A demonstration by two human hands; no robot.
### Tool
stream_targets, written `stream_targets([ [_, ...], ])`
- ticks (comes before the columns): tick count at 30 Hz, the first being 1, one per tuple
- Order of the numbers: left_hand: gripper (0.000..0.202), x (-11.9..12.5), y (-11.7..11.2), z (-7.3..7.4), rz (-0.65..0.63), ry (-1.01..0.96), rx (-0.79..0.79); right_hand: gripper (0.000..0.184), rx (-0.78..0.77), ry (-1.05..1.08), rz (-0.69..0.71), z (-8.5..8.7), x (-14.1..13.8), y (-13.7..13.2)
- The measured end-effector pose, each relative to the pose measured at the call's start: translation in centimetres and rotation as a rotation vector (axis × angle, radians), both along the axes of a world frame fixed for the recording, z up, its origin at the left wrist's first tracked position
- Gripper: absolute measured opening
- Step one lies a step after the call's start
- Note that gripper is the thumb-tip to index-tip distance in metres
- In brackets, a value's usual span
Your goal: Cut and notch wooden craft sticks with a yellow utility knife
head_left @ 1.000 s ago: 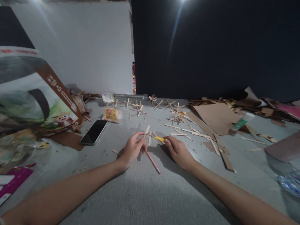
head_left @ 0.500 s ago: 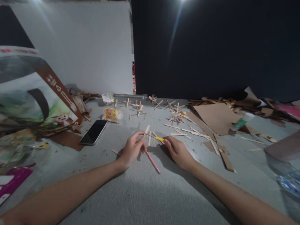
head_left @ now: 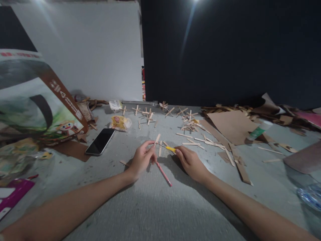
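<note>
My left hand [head_left: 144, 157] pinches a wooden craft stick [head_left: 157, 138] between thumb and fingers, its free end pointing up and away. A pink pencil [head_left: 164, 174] with an eraser end juts from beneath the same hand's lower fingers. My right hand [head_left: 190, 160] is closed round a yellow-handled craft knife [head_left: 171, 149]. The knife's thin metal tip reaches to the held stick, close to my left fingertips; whether it touches cannot be made out. Another craft stick [head_left: 160, 148] lies on the table between the hands, and one more [head_left: 124, 163] is partly behind my left wrist.
Several crossed-stick pieces [head_left: 149, 118] stand at the back, with loose sticks [head_left: 191, 144] to the right. A phone [head_left: 100, 142], a yellow packet [head_left: 120, 123] and a large printed bag [head_left: 37, 100] are on the left. Cardboard [head_left: 230, 125] and a glue stick [head_left: 260, 130] lie right.
</note>
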State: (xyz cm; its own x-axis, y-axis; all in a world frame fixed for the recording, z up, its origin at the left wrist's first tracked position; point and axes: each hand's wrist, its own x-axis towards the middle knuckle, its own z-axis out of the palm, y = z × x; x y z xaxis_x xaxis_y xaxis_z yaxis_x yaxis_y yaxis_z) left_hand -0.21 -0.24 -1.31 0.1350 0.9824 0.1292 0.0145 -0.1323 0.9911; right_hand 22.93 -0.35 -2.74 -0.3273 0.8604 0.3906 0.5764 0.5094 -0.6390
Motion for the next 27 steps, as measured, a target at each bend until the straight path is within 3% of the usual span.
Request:
stream_targets([
  [12,0.05,0.06,-0.1,0.24,0.002,-0.005,-0.003,0.042,0.01,0.005,-0.005,0.0,-0.03,0.01],
  [20,0.072,-0.05,-0.12,0.1,-0.041,-0.056,-0.003,0.044,0.036,0.035,0.026,0.26,-0.09,0.04],
  [27,0.067,-0.09,-0.16,-0.02,-0.071,-0.074,0.035,0.048,0.048,-0.044,-0.011,-0.05,-0.06,0.16],
])
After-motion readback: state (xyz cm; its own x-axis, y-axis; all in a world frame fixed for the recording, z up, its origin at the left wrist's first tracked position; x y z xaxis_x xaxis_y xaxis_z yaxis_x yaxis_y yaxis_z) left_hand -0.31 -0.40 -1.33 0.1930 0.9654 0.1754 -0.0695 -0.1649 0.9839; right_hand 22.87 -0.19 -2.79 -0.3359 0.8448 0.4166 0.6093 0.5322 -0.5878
